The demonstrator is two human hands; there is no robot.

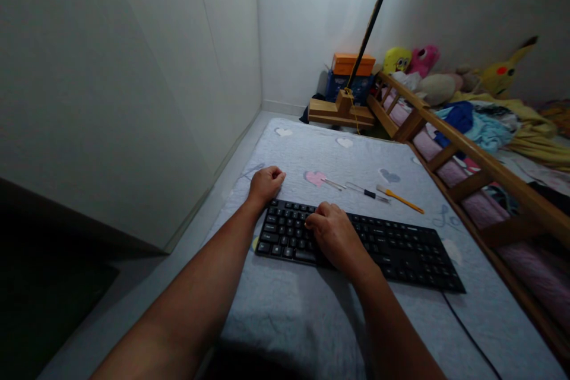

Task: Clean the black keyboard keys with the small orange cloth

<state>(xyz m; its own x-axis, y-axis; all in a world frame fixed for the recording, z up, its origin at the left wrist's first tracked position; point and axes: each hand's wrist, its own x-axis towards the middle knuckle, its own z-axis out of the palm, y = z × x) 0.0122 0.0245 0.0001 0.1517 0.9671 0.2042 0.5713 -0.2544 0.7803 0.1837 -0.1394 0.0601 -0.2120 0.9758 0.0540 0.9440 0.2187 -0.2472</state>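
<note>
A black keyboard [392, 246] lies at a slant across the cloth-covered table. Over its left half is my right hand [332, 228], its fingers curled and pinched down close to the keys; whatever they may hold is hidden. My left hand [267, 183] rests at the keyboard's far left corner, closed, and I cannot make out anything in it. Beyond the keyboard lie a few cotton swabs [333, 184], a wire tool with a black grip [369, 193] that looks like a keycap puller, and a brush with an orange handle [404, 199].
A wooden bed rail [472, 157] runs along the right side, with clothes and plush toys [425, 60] behind it. White cabinet doors [187, 71] stand on the left. At the back are a wooden stand [341, 108] and an orange box [353, 64]. The keyboard's cable [469, 335] trails toward the front right.
</note>
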